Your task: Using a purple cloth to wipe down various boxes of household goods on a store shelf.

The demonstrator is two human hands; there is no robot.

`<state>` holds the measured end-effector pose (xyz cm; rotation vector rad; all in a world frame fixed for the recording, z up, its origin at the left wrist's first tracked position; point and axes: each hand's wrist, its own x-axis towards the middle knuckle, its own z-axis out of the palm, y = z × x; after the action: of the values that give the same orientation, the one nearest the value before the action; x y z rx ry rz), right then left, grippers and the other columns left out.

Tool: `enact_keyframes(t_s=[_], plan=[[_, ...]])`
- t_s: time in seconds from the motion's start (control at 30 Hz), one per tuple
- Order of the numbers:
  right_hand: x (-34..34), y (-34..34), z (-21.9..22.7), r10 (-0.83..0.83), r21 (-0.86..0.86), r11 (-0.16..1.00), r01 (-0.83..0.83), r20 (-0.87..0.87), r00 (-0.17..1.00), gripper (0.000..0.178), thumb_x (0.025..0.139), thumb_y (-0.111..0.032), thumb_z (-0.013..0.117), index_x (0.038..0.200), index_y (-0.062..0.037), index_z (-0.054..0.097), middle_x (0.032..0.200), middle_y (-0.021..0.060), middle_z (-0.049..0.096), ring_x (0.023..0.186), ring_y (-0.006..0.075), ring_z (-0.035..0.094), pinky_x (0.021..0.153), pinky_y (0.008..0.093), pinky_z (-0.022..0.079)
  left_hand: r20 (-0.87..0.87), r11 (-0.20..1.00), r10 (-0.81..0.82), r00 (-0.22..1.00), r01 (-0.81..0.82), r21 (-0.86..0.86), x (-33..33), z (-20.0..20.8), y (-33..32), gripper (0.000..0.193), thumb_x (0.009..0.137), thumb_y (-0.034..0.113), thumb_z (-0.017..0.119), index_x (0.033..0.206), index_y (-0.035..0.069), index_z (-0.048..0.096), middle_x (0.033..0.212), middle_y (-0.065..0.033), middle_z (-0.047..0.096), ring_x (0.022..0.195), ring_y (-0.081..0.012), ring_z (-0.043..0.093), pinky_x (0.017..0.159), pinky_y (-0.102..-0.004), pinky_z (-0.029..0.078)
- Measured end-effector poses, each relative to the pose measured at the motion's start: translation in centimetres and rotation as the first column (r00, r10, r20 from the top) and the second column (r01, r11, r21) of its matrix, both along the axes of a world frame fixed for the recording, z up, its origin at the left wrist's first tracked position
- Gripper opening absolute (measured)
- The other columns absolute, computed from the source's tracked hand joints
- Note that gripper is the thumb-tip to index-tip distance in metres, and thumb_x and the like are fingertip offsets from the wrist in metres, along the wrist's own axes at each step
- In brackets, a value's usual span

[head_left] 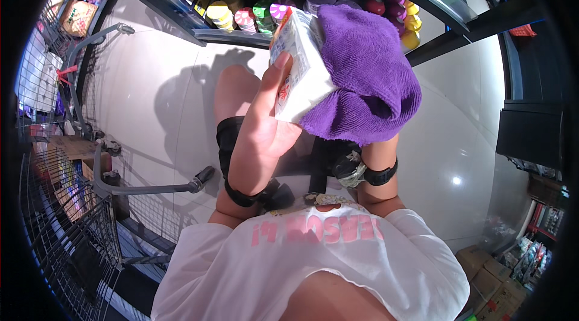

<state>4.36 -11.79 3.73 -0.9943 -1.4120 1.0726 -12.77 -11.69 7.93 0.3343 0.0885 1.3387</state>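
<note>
White carton (300,67) under purple cloth (367,76)

This is a shop, a grocery or supermarket aisle. A dark metal display shelf (241,36) runs along the top of the view, and its front edge is lined with rows of small round tubs with colourful foil lids (244,18) and yellow and red cups (405,14). A grey wire shopping trolley with a tubular handle (66,224) stands at the left on the glossy pale tiled floor (452,158). More packaged goods fill a wire rack (36,79) at the far left, and brown cardboard cartons (488,276) sit stacked on the floor at the lower right, beside another shelf of packets (543,218).
</note>
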Motion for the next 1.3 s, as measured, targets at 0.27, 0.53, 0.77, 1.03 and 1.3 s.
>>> enact_keyframes(t_s=[0.27, 0.53, 0.77, 1.03, 1.3], plan=[[0.4, 1.0, 0.1, 0.014, 0.003, 1.000, -0.014, 0.001, 1.000, 0.037, 0.075, -0.006, 0.056, 0.111, -0.0001, 0.047, 0.107, 0.0095, 0.052, 0.096, 0.0162, 0.050, 0.083, 0.0270, 0.040, 0.108, 0.983, -0.172, 0.979, 0.178, -0.051, 0.2, -1.0, 0.2, 0.041, 0.087, 0.032, 0.040, 0.119, 0.007, 0.039, 0.113, -0.0069, 0.049, 0.100, -0.0179, 0.049, 0.085, -0.0332, 0.040], [0.4, 1.7, 0.2, 0.020, 0.003, 1.000, -0.020, 0.003, 1.000, 0.038, 0.075, -0.006, 0.057, 0.111, -0.0002, 0.047, 0.107, 0.0094, 0.052, 0.096, 0.0163, 0.050, 0.082, 0.0271, 0.040, 0.142, 0.994, -0.108, 0.984, 0.108, 0.008, 0.0, -1.7, 0.0, 0.043, 0.090, 0.033, 0.027, 0.123, 0.008, 0.037, 0.120, -0.0089, 0.044, 0.109, -0.0226, 0.043, 0.092, -0.0391, 0.034], [0.2, 1.7, 0.1, 0.035, 0.005, 0.999, -0.035, 0.009, 0.999, 0.039, 0.074, -0.007, 0.057, 0.111, -0.0002, 0.047, 0.107, 0.0093, 0.052, 0.096, 0.0164, 0.050, 0.082, 0.0272, 0.040, 0.046, 0.998, -0.064, 0.997, 0.065, -0.017, 0.4, -1.1, -0.2, 0.045, 0.087, 0.035, 0.037, 0.123, 0.008, 0.033, 0.117, -0.0078, 0.044, 0.106, -0.0205, 0.045, 0.089, -0.0363, 0.036], [0.5, 1.0, 0.2, 0.054, 0.002, 0.999, -0.054, 0.022, 0.998, 0.040, 0.073, -0.007, 0.058, 0.111, -0.0003, 0.046, 0.107, 0.0092, 0.052, 0.095, 0.0165, 0.050, 0.082, 0.0274, 0.040, 0.098, 0.996, -0.076, 0.992, 0.072, 0.046, 0.3, -1.2, -0.3, 0.044, 0.090, 0.034, 0.025, 0.123, 0.008, 0.037, 0.119, -0.0086, 0.044, 0.108, -0.0213, 0.044, 0.090, -0.0382, 0.035], [0.4, 1.6, 0.0, 0.069, 0.008, 0.998, -0.070, 0.026, 0.997, 0.041, 0.073, -0.007, 0.059, 0.111, -0.0004, 0.046, 0.107, 0.0090, 0.052, 0.095, 0.0166, 0.050, 0.082, 0.0275, 0.040, 0.212, 0.977, -0.193, 0.958, 0.207, -0.046, 0.4, -1.5, 0.0, 0.041, 0.090, 0.032, 0.028, 0.118, 0.006, 0.041, 0.113, -0.0097, 0.049, 0.101, -0.0208, 0.049, 0.086, -0.0347, 0.039]])
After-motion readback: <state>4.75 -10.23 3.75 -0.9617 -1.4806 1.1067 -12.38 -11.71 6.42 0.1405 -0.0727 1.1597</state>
